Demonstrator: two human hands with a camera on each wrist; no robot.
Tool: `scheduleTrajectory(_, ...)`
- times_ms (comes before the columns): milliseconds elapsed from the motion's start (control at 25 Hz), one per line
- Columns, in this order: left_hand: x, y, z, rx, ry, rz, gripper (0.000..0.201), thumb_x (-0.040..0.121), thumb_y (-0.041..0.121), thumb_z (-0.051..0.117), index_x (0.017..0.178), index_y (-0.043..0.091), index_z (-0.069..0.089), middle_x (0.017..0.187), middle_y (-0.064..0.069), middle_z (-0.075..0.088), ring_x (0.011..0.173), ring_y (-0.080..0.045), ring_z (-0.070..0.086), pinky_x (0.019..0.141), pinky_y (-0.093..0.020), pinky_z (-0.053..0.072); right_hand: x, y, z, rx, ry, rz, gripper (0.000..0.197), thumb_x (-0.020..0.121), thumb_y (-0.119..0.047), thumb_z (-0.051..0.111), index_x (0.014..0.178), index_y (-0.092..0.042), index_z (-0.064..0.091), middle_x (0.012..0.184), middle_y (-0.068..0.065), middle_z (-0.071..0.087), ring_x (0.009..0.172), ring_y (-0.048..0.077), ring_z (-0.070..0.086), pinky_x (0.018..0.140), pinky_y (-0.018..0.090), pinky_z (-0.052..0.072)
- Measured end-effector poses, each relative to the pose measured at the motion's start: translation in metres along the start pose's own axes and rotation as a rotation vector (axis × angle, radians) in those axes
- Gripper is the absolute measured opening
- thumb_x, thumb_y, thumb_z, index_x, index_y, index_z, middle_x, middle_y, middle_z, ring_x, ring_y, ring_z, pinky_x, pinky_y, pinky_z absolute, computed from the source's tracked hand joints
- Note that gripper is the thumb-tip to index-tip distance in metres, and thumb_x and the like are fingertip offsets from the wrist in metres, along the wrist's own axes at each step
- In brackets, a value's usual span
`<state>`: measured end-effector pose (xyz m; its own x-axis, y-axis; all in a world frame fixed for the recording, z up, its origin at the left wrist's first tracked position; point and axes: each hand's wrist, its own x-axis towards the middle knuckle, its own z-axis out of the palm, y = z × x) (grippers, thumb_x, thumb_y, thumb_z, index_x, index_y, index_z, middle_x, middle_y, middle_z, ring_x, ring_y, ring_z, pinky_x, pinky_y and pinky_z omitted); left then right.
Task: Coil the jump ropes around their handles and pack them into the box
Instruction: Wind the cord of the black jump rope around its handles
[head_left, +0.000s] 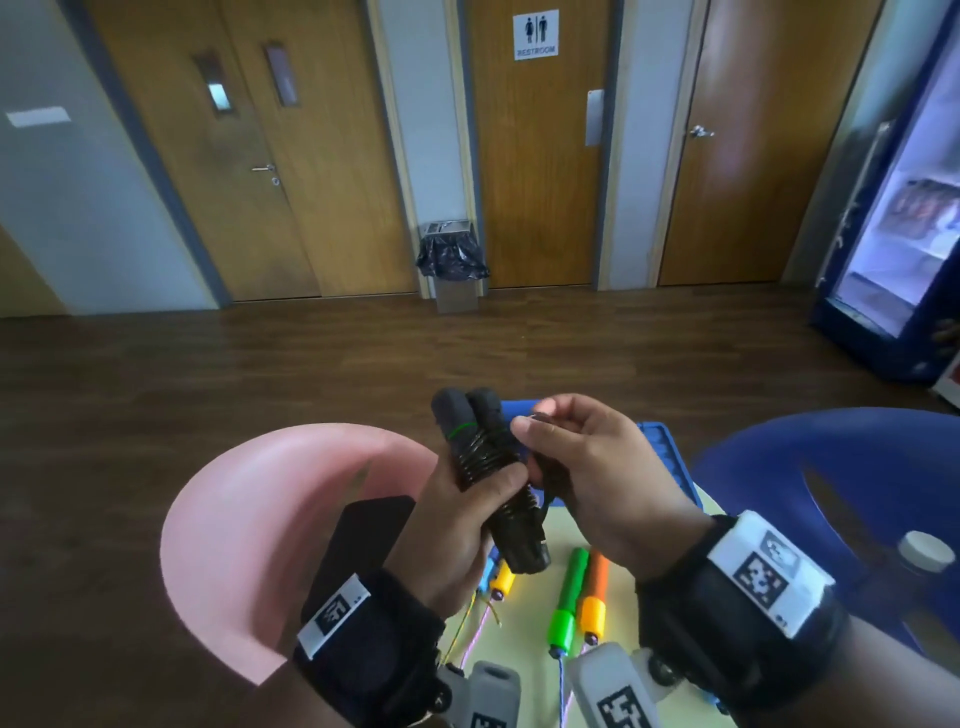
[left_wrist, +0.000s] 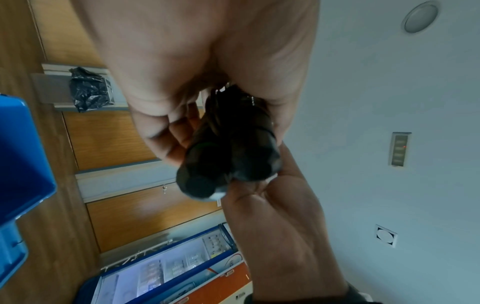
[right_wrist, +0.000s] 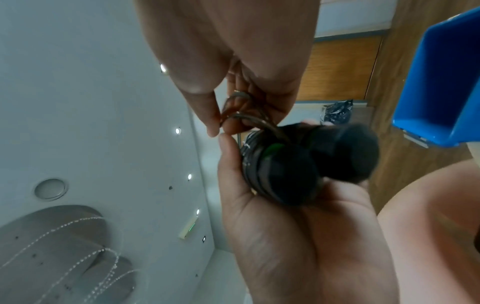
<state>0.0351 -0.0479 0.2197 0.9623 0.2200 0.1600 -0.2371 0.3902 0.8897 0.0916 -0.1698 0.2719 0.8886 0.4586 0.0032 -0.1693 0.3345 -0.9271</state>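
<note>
Two black foam jump rope handles stand side by side, tilted, with thin black rope wound around their middle. My left hand grips them low down. My right hand pinches a loop of the rope's loose end just beside the handles. Behind the hands lies the blue box. On the yellow table lie a green handle, an orange handle and a yellow handle with coloured cords.
A pink chair back stands left of the table and a blue chair right of it. A white-capped bottle sits at the right edge. Beyond is wooden floor, a bin and a drinks fridge.
</note>
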Motion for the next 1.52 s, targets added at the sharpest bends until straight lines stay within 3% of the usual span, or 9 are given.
scheduleTrajectory(120, 0.001, 0.01, -0.004, -0.05, -0.02, -0.028, 0.045, 0.082, 0.015, 0.064, 0.122, -0.004, 0.056, 0.091, -0.011, 0.07, 0.087, -0.022, 0.067, 0.074, -0.03, 0.055, -0.006, -0.003, 0.01, -0.08, -0.016, -0.015, 0.017, 0.099, -0.011, 0.056, 0.084, -0.006, 0.049, 0.076, 0.02, 0.066, 0.063, 0.024, 0.06, 0.063, 0.036, 0.047)
scheduleTrajectory(240, 0.001, 0.016, -0.007, -0.104, -0.061, -0.021, 0.043, 0.085, 0.018, 0.065, 0.118, -0.008, 0.057, 0.095, -0.011, 0.071, 0.095, -0.023, 0.067, 0.086, -0.036, 0.053, -0.01, -0.006, 0.017, -0.117, -0.03, 0.006, 0.021, 0.102, -0.017, 0.05, 0.086, -0.004, 0.052, 0.079, 0.026, 0.069, 0.068, 0.029, 0.059, 0.067, 0.04, 0.046)
scheduleTrajectory(400, 0.005, 0.014, -0.021, -0.133, 0.001, -0.043, 0.087, 0.082, 0.053, 0.074, 0.129, -0.014, 0.043, 0.112, -0.035, 0.056, 0.109, -0.04, 0.055, 0.104, -0.054, 0.041, -0.01, -0.006, 0.021, 0.066, 0.016, 0.066, 0.034, 0.099, -0.023, 0.053, 0.068, -0.01, 0.051, 0.065, 0.009, 0.054, 0.063, 0.024, 0.049, 0.067, 0.036, 0.042)
scheduleTrajectory(600, 0.005, 0.023, -0.036, -0.341, 0.057, -0.156, 0.084, 0.085, 0.048, 0.068, 0.143, -0.003, 0.036, 0.109, -0.021, 0.049, 0.089, -0.03, 0.057, 0.069, -0.041, 0.055, -0.014, -0.002, 0.02, -0.045, -0.151, 0.018, 0.033, 0.085, -0.021, 0.048, 0.098, -0.009, 0.077, 0.087, 0.014, 0.067, 0.084, 0.027, 0.06, 0.086, 0.042, 0.05)
scheduleTrajectory(720, 0.002, 0.034, -0.041, -0.378, -0.054, -0.177, 0.082, 0.077, 0.041, 0.079, 0.134, -0.006, 0.042, 0.106, -0.023, 0.051, 0.084, -0.032, 0.06, 0.069, -0.042, 0.055, -0.019, -0.006, 0.021, -0.34, -0.2, -0.061, 0.021, 0.096, -0.01, 0.059, 0.103, -0.014, 0.078, 0.096, 0.026, 0.07, 0.091, 0.039, 0.066, 0.094, 0.046, 0.055)
scheduleTrajectory(880, -0.005, 0.043, -0.033, -0.342, -0.179, -0.055, 0.057, 0.083, 0.035, 0.075, 0.124, 0.004, 0.051, 0.096, -0.018, 0.052, 0.079, -0.029, 0.057, 0.076, -0.042, 0.047, -0.023, -0.01, 0.029, -0.33, -0.109, -0.109, 0.023, 0.077, -0.003, 0.08, 0.096, -0.009, 0.067, 0.072, 0.019, 0.07, 0.068, 0.029, 0.067, 0.082, 0.05, 0.055)
scheduleTrajectory(1000, -0.008, 0.047, -0.035, -0.29, -0.149, -0.023, 0.049, 0.082, 0.037, 0.075, 0.115, 0.005, 0.059, 0.1, -0.021, 0.055, 0.082, -0.032, 0.058, 0.075, -0.044, 0.049, -0.029, -0.013, 0.031, -0.387, -0.066, -0.093, 0.028, 0.077, -0.001, 0.078, 0.101, -0.01, 0.067, 0.075, 0.013, 0.074, 0.068, 0.023, 0.07, 0.082, 0.041, 0.057)
scheduleTrajectory(1200, -0.009, 0.051, -0.04, -0.22, -0.103, 0.028, 0.035, 0.081, 0.032, 0.072, 0.107, 0.011, 0.066, 0.101, -0.018, 0.06, 0.088, -0.03, 0.058, 0.075, -0.039, 0.053, -0.039, -0.014, 0.035, -0.672, -0.041, -0.192, 0.011, 0.085, -0.017, 0.075, 0.082, -0.027, 0.078, 0.076, -0.005, 0.075, 0.071, 0.007, 0.069, 0.069, 0.016, 0.051)
scheduleTrajectory(1520, -0.008, 0.059, -0.039, -0.182, -0.194, 0.035, 0.035, 0.071, 0.015, 0.063, 0.106, 0.012, 0.07, 0.101, -0.021, 0.06, 0.087, -0.03, 0.061, 0.078, -0.038, 0.053, -0.042, -0.002, 0.034, -1.018, 0.008, -0.604, 0.012, 0.09, -0.022, 0.068, 0.095, -0.026, 0.078, 0.075, -0.005, 0.064, 0.078, 0.012, 0.059, 0.065, 0.027, 0.045)
